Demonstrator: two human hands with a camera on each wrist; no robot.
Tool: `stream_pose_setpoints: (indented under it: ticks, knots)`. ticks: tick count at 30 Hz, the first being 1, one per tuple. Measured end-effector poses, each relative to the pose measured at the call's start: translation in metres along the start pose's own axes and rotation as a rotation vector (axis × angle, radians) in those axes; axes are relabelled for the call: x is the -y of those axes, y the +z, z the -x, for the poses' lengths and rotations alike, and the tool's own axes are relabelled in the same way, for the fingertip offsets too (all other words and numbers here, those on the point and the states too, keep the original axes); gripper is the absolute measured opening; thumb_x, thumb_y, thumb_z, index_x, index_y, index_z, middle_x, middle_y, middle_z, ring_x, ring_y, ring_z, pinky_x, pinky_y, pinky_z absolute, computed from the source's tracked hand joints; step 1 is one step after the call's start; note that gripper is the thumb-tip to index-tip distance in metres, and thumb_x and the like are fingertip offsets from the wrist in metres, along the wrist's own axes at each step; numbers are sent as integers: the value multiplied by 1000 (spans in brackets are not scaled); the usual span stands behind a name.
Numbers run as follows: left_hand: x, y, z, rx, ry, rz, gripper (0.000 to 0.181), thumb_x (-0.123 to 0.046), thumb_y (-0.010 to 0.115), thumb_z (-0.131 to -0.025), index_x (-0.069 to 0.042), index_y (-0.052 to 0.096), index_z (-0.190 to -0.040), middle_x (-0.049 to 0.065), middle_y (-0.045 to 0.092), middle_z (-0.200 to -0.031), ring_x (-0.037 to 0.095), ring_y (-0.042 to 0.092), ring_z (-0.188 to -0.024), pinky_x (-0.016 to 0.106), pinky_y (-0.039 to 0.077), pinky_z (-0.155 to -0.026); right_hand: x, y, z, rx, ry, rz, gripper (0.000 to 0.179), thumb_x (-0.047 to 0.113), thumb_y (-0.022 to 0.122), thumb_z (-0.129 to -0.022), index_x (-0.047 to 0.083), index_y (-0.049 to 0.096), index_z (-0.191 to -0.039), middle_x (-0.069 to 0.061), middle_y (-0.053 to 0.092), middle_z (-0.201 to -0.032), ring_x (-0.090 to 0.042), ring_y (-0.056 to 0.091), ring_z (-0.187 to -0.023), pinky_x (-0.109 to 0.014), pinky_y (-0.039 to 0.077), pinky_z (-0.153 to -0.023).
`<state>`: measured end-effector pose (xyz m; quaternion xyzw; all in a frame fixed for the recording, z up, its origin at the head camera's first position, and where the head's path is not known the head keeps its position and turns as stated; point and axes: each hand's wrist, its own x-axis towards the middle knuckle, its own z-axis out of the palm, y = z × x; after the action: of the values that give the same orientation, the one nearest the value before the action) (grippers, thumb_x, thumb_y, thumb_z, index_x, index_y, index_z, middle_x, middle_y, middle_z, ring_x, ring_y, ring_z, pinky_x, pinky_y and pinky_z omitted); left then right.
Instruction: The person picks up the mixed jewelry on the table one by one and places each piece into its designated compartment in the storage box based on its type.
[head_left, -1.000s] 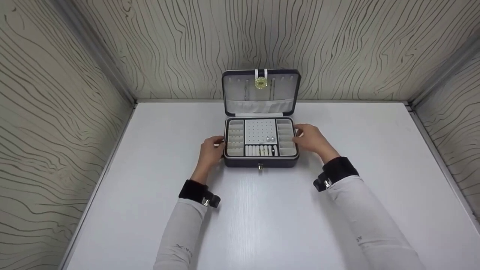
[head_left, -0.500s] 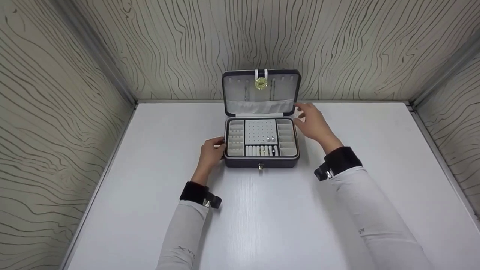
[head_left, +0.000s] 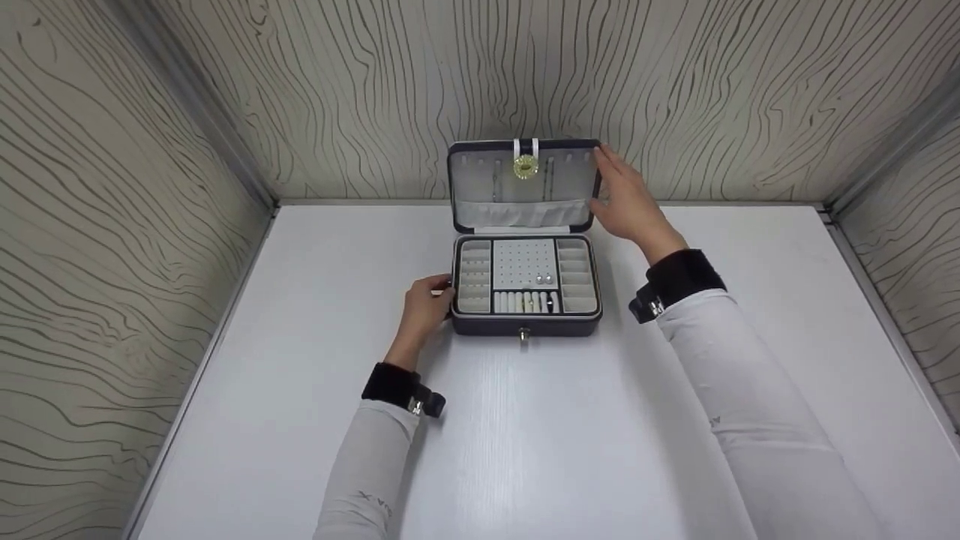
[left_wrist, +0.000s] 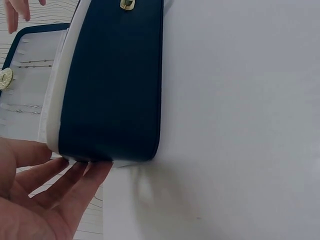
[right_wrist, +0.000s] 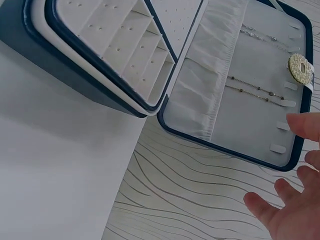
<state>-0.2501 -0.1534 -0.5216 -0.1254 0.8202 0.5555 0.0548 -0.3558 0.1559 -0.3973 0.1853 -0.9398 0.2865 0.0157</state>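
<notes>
A dark blue jewelry box (head_left: 525,325) stands on the white table, its lid (head_left: 462,176) raised at the back. My left hand (head_left: 424,306) touches the box's left side; in the left wrist view its fingertips (left_wrist: 100,170) lie against the end wall. Beside the lid's right edge is my right hand (head_left: 630,202), fingers extended near the top corner; whether they touch it I cannot tell. Necklaces (right_wrist: 257,92) hang inside the lid, with a gold clasp (head_left: 525,166) on its strap. Pearl earrings (head_left: 544,279) sit on the perforated panel, and rings (head_left: 551,302) in the ring rolls (head_left: 514,302).
White compartments line both sides of the box, the left ones (head_left: 474,277) and the right ones (head_left: 576,274). A gold lock plate (head_left: 524,334) is on its front. The patterned wall (head_left: 360,97) rises close behind the white table (head_left: 337,247).
My right hand has left the box's right side and moved up and back along the lid's right edge to its top corner. The left hand stays at the box's left side.
</notes>
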Motion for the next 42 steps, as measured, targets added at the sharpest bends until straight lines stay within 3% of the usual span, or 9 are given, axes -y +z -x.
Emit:
stream_pose_setpoints:
  ticks: [7,20,34,42]
  knots:
    - [-2,1,-1,3,-3,-36,35,-7,54,-98,0,59,-132,16,62,-121,23,64,-101,27,56,-76,-3,-6,-5,-1,-14,1,73,1,59,-92,-3,20,-153,-23,19,-158,-38,18,-145,-48,17,-116]
    - [2,1,2,-14,25,-32,36,-8,53,-99,2,57,-133,17,62,-121,24,64,-102,29,55,-78,-1,0,7,-20,8,14,70,-1,52,-94,2,18,-155,-19,16,-158,-38,29,-140,-49,28,-112]
    - [3,1,8,-58,124,-80,31,-8,53,-99,3,60,-128,17,65,-116,25,65,-99,32,55,-77,6,6,56,-62,-52,33,65,4,58,-95,3,28,-153,-13,23,-155,-36,39,-134,-50,40,-102]
    - [-7,-4,12,-94,171,-83,28,-10,52,-100,0,64,-123,14,66,-104,22,66,-89,32,55,-72,0,15,85,-93,-94,32,68,1,60,-94,3,28,-153,-13,24,-154,-36,38,-135,-51,41,-100]
